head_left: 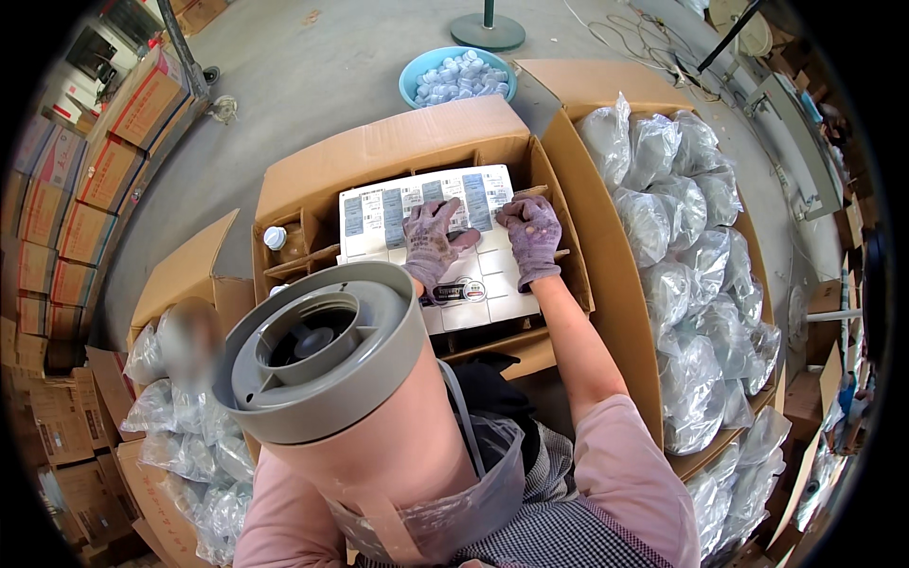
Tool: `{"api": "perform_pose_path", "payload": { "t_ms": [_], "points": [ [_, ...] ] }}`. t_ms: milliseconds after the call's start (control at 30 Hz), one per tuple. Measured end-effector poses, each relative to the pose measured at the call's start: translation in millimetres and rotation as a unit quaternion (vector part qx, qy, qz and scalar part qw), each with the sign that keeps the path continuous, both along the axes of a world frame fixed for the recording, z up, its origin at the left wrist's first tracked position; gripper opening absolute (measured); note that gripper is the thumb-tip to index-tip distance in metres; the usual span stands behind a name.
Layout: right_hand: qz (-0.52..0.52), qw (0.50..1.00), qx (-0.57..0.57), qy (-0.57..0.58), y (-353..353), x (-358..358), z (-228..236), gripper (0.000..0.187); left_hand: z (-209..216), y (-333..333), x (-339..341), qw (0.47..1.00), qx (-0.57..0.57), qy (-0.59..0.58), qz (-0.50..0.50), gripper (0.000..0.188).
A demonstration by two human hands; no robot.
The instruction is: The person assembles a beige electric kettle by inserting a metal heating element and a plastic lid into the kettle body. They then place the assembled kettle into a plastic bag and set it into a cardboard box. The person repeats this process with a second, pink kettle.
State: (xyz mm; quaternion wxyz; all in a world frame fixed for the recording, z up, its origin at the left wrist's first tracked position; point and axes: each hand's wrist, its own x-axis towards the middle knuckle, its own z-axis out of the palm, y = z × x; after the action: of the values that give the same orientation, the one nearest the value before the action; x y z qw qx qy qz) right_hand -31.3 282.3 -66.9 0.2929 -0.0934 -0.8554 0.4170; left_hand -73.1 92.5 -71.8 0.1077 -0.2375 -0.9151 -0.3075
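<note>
A stack of white label sheets (365, 248) with blue-grey panels lies over the divided cardboard carton (398, 133) in front of me. Both hands wear dirty purple-grey gloves. My left hand (434, 244) rests on the sheets, fingers spread and thumb out to the right. At the sheets' right edge is my right hand (530, 235), its fingers curled together; whatever is between them is hidden. A bottle with a white cap (276, 238) stands in a left compartment of the carton. A pink cylinder with a grey ringed top (398, 417) covers part of the view below the sheets.
On the right, a tall open carton (606, 284) holds several clear-plastic-wrapped items (696, 256). Similar bagged items (194, 417) fill a carton at left. A blue basin (409, 83) of translucent caps sits beyond the carton, near a green round base (488, 33). Boxes (99, 170) are stacked far left.
</note>
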Motion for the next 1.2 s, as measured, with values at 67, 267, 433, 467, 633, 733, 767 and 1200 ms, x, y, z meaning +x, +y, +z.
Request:
{"api": "perform_pose_path", "payload": {
  "t_ms": [67, 267, 433, 467, 633, 733, 767, 1200],
  "points": [
    [-0.004, 0.996, -0.080, -0.042, -4, 2, 8, 0.019, -3, -2, 0, 1.000, 0.006, -0.003, 0.005, 0.064],
    [0.022, 0.996, -0.082, 0.014, 7, -4, -14, 0.031, -3, 1, 0, 1.000, 0.005, -0.011, 0.005, 0.063],
    [0.032, 0.999, 0.003, 0.035, 4, 1, -10, 0.026, 2, -3, 1, 1.000, 0.010, -0.016, 0.005, 0.059],
    [0.025, 0.999, 0.015, 0.036, 4, 1, -10, 0.025, 3, -3, 1, 1.000, 0.009, -0.015, 0.006, 0.056],
    [0.011, 0.992, 0.091, 0.083, 4, 2, -11, 0.020, 5, -1, -3, 0.999, 0.039, -0.030, 0.010, 0.038],
    [0.028, 0.957, 0.272, 0.094, 0, 11, 2, 0.015, 1, 0, -5, 0.999, 0.034, -0.028, 0.021, 0.032],
    [0.039, 0.935, 0.339, 0.092, -2, 16, 7, 0.014, -1, -1, -5, 0.999, 0.033, -0.025, 0.022, 0.032],
    [0.097, 0.932, -0.346, 0.039, 3, 75, 147, 0.018, 109, -43, -21, 0.911, 0.249, -0.329, -0.006, 0.046]
  ]
}}
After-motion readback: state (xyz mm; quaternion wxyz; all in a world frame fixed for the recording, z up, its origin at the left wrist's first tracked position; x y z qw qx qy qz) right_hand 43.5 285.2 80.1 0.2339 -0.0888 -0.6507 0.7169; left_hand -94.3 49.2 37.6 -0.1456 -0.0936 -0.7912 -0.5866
